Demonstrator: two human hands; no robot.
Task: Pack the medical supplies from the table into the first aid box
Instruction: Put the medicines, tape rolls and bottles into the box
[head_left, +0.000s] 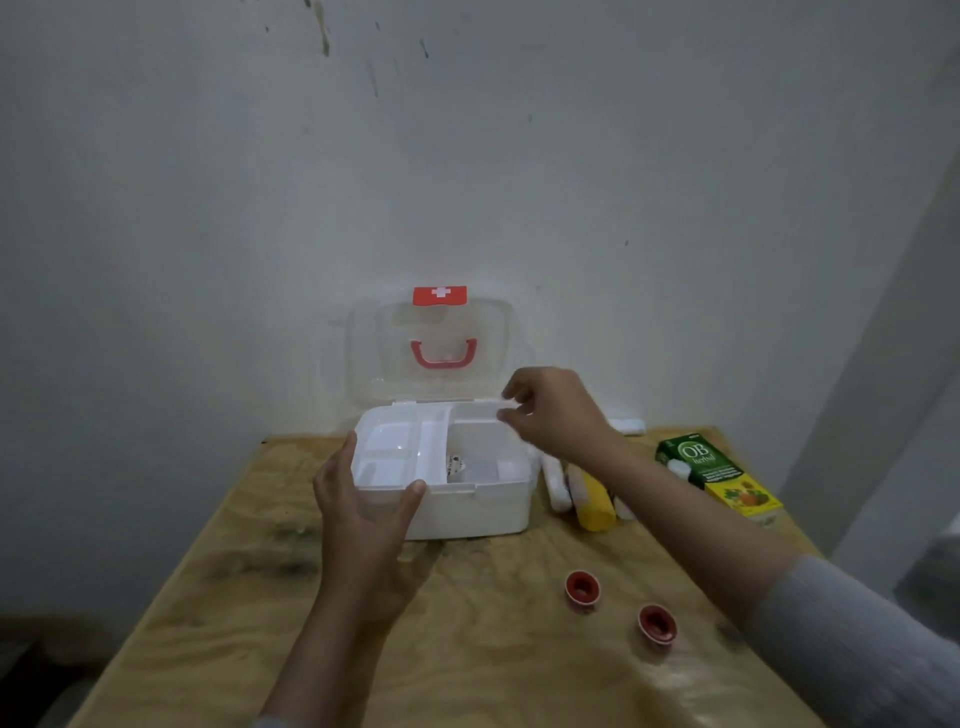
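Note:
The white first aid box (483, 512) stands open at the back of the wooden table (467, 665). Its clear lid (431, 358), with a red handle and red cross latch, leans upright toward the wall. A clear divided inner tray (395, 452) sits across the box top. My left hand (363, 514) grips the tray's front left corner. My right hand (556, 410) pinches its back right edge. A small patterned item (456, 465) lies inside the box. Right of the box lie a white roll (556, 480), a yellow pack (595, 506) and a green and yellow OB herbal carton (717, 473).
Two small round red-and-white containers (582, 587) (657, 623) sit on the table's near right part. Another white object (628, 426) lies behind my right wrist by the wall. A grey wall rises directly behind the table, and the table edges drop off left and right.

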